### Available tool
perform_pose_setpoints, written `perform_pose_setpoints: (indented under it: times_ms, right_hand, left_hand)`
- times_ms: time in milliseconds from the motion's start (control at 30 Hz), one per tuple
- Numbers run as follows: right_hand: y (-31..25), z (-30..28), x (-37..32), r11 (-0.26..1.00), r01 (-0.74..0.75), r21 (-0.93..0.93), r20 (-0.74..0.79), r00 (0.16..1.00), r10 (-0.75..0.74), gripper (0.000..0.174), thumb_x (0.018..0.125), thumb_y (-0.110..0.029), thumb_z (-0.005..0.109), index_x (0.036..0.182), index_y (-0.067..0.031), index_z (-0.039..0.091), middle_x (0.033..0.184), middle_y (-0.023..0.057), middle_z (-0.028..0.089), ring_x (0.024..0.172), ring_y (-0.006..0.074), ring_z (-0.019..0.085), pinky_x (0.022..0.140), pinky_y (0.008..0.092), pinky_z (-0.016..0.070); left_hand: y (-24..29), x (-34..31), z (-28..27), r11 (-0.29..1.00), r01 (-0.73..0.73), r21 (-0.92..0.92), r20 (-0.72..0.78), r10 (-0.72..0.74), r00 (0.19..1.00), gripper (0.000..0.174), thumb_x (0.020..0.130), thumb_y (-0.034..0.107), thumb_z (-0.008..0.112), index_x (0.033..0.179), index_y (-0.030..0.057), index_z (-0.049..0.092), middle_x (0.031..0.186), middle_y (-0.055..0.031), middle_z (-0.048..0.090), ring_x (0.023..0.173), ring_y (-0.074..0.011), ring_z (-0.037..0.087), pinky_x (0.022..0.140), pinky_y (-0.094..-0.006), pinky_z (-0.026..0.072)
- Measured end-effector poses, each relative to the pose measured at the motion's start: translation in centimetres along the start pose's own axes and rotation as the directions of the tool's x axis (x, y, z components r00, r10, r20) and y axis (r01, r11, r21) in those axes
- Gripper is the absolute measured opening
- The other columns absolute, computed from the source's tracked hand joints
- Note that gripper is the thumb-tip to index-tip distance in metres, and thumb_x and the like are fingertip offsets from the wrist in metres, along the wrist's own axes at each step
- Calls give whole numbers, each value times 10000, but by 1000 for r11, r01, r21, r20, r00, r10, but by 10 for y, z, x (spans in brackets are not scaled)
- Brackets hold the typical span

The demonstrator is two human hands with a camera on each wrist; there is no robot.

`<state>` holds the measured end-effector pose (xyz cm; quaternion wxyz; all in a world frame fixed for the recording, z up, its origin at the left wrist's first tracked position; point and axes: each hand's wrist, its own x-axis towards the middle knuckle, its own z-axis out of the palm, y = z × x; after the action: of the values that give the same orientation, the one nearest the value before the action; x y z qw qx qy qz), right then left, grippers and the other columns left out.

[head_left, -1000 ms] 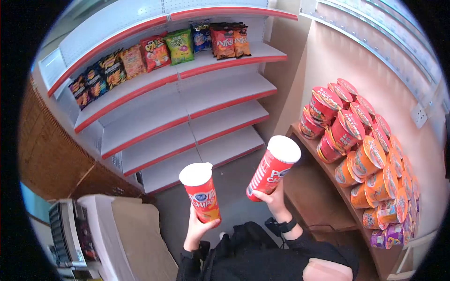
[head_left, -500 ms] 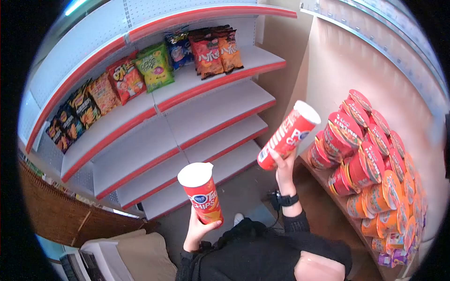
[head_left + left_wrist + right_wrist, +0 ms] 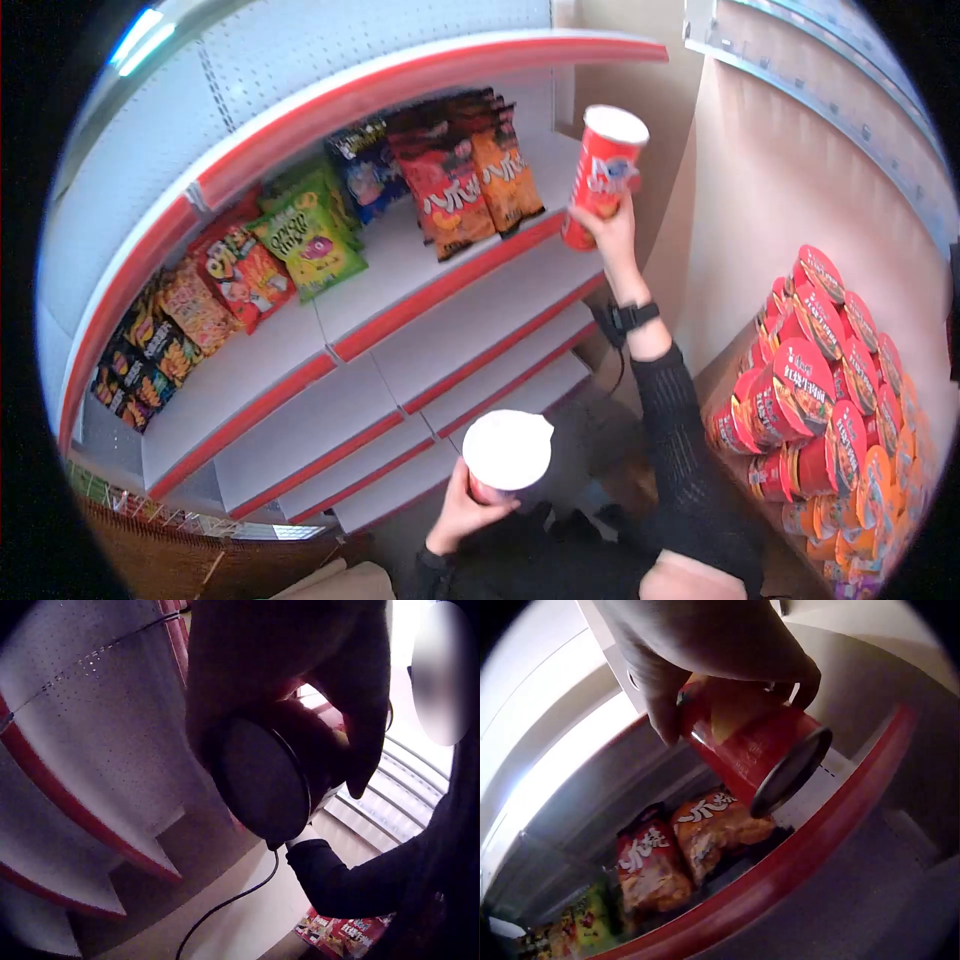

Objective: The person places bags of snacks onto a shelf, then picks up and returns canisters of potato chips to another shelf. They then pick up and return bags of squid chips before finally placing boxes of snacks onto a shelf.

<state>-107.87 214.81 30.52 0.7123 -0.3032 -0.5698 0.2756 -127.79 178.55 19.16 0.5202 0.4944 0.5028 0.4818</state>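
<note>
My right hand (image 3: 614,232) grips a red chip canister (image 3: 606,165) with a white lid, raised at the right end of the bagged-snack shelf. In the right wrist view this canister (image 3: 742,750) is tilted, its metal bottom close over the red shelf edge, beside an orange snack bag (image 3: 712,832). Lower down, my left hand (image 3: 468,512) holds a second canister (image 3: 507,450), its white lid facing up and hiding most of its body. The left wrist view shows the dark round bottom of that canister (image 3: 262,780) with fingers wrapped about it.
Several snack bags, including a green onion-ring bag (image 3: 312,240) and a red bag (image 3: 440,190), stand along the shelf (image 3: 395,255). Lower shelves (image 3: 460,355) run beneath it. Stacked red and orange noodle cups (image 3: 795,395) stand at the right by the wall (image 3: 745,190).
My right hand has lifted its canister up and forward to the shelf's right end. The left hand's canister has shifted right and now shows mostly its lid. The shelf appears nearer.
</note>
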Motion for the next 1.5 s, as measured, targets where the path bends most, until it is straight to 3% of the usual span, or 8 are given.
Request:
perform_pose_setpoints:
  times_ms: [333,600,667,1033,1233,1333,1400,1500]
  right_hand:
    - [23,36,103,872,-50,-486,56,994,89,665,522,-266,839,1038,18,531,954,149,632,854,236,626,754,327,499]
    - [88,67,161,837,-146,-527,96,969,229,649,509,-251,837,1033,-8,541,949,133,634,847,228,625,689,337,523]
    - [103,77,175,918,-258,-300,154,937,314,602,552,-208,825,1047,-11,545,968,118,633,850,215,618,731,325,510]
    - [140,102,205,901,-92,-423,386,882,271,321,776,-155,638,1063,-40,550,826,41,608,696,118,558,581,276,457]
    - [100,87,191,943,-97,-319,525,810,261,365,766,-160,650,1104,-83,537,951,11,606,817,138,562,697,279,449]
    - [85,71,190,747,-149,-648,395,773,497,421,777,-220,647,1160,-110,510,1040,19,594,950,142,543,778,278,431]
    - [89,47,202,794,-88,-602,530,700,479,483,805,-296,616,1214,-88,466,1105,57,573,1056,147,506,839,299,411]
    - [25,22,164,930,-312,-192,425,828,365,599,795,-341,621,1248,-4,421,1181,101,529,1107,191,480,906,343,382]
  left_hand:
    - [19,75,-76,983,-181,29,161,174,971,799,547,130,827,1212,54,390,1162,-108,483,1121,-223,469,956,-354,369]
    - [32,112,-110,941,-214,263,289,134,948,802,542,153,815,1221,77,394,1174,-119,475,1110,-242,482,940,-366,400]
    - [32,121,-107,958,-155,240,274,87,958,787,548,154,810,1217,82,402,1176,-114,472,1100,-241,486,935,-361,402]
    - [31,141,-101,964,-180,197,183,144,972,759,561,145,807,1213,84,424,1189,-109,480,1121,-244,477,958,-374,384]
    - [35,153,-88,959,-201,201,174,167,971,691,584,151,796,1176,79,447,1138,-99,498,1080,-238,496,922,-362,402]
    - [46,162,-78,958,-221,185,227,177,958,693,581,141,798,1176,78,449,1138,-98,497,1081,-236,496,924,-355,400]
    - [44,171,-72,959,-228,170,253,181,950,699,582,134,799,1182,83,445,1140,-95,495,1082,-232,496,926,-356,398]
    - [43,187,-60,909,-371,192,299,306,904,720,575,147,807,1190,92,436,1142,-97,494,1073,-232,501,921,-356,401]
